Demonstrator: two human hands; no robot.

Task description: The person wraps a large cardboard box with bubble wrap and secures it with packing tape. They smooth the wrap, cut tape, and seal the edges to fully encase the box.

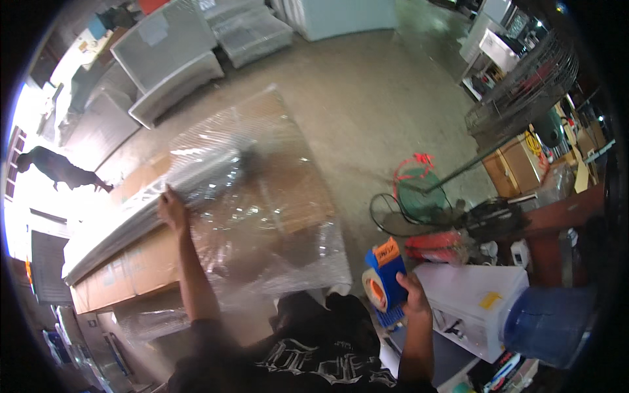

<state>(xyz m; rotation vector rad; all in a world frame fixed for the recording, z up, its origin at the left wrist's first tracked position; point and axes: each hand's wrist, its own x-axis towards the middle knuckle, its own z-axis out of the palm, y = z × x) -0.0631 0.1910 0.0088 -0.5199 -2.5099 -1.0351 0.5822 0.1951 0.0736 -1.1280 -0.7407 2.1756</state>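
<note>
In front of me lies a large flat cardboard box (154,259), partly covered by transparent bubble wrap (288,259). A long, thick fold or roll of the wrap (216,167) runs across the box toward the left. My left hand (173,209) is closed at the near edge of that fold, its fingers pinching the wrap. Off to the right of the box, my right hand (414,295) holds a blue and orange tape dispenser (392,272) up in the air. A roll of tan tape (374,289) sits in the dispenser.
A pedestal fan (524,85) stands at the right, its green base (422,195) on the floor with a black cable and red ribbon. Nearer are a white box (468,298) and a blue water jug (547,324). Wrapped grey panels (167,42) stand behind; another person (62,167) is far left.
</note>
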